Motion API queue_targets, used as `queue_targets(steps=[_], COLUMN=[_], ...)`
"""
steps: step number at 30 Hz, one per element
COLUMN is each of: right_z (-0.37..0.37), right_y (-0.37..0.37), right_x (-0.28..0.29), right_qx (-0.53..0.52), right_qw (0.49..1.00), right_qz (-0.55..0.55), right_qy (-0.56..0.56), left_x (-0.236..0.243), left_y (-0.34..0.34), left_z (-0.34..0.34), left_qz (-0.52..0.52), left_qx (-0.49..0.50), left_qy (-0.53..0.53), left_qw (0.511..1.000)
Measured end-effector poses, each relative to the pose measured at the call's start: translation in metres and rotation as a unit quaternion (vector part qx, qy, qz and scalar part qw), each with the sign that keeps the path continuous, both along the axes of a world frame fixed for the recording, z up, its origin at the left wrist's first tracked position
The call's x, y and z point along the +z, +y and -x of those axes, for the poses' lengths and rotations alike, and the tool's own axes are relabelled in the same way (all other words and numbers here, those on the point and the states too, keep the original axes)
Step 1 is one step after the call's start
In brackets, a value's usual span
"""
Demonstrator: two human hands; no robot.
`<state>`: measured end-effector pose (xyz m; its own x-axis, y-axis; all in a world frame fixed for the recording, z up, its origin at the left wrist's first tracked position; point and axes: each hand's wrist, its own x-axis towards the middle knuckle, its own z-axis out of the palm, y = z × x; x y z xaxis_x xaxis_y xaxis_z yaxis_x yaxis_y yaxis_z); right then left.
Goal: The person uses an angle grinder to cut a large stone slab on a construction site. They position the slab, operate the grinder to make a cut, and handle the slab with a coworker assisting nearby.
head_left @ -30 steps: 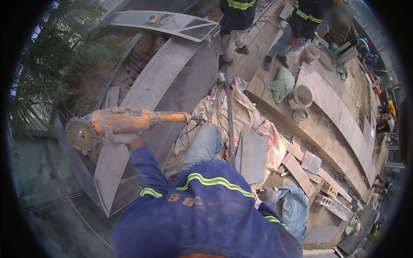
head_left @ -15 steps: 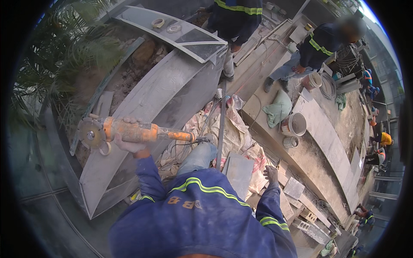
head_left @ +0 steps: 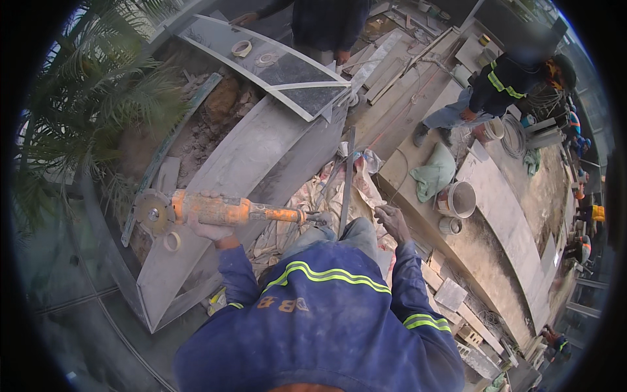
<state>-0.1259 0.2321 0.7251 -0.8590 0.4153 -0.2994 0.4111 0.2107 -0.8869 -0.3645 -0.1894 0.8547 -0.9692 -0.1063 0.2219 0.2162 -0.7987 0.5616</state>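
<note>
One palm (head_left: 98, 117) is filling the far left. Next to it, one grinder (head_left: 225, 210) is lying level in the air above a pale slab (head_left: 235, 153), its single disc (head_left: 154, 212) pointing left, well away from the person's body, likely for safety. The left hand (head_left: 210, 230) is bearing it alone, fingers wrapping tightly round the orange body close to the disc, presumably because the weight is sitting there; the slim tail is pointing toward the two knees (head_left: 360, 230). Two tape rolls are showing: one roll (head_left: 166, 243) is resting on the slab just below the disc, the other roll (head_left: 241, 53) is lying on a framed panel (head_left: 307, 97), where the flat surface is probably keeping it handy. Beyond that panel, one co-worker (head_left: 330, 26) is standing. One metal bar (head_left: 347, 179) is running between the knees and the panel. To its right, the right hand (head_left: 392, 222) is hovering, fingers half curled; they are apparently holding nothing, though a small thing inside could be escaping this view. Further right, one green sack (head_left: 435, 171) is slumping beside three buckets (head_left: 444, 201), and a second co-worker (head_left: 506, 88) is standing behind them.
</note>
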Motion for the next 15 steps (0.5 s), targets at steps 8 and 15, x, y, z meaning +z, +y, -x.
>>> queue_targets(steps=[8, 15], right_z=[0.115, 0.124], right_y=[-0.061, -0.094], right_x=[0.160, 0.134], right_qx=[0.292, 0.401], right_qw=[0.921, 0.900], right_qz=[-0.227, -0.109], right_qy=[0.119, 0.136], left_x=[0.002, -0.018], left_y=[0.110, 0.098], left_z=[0.018, -0.021], left_qz=[0.018, 0.053], left_qx=[-0.024, -0.057], left_qy=[-0.142, -0.181], left_qw=[0.989, 0.981])
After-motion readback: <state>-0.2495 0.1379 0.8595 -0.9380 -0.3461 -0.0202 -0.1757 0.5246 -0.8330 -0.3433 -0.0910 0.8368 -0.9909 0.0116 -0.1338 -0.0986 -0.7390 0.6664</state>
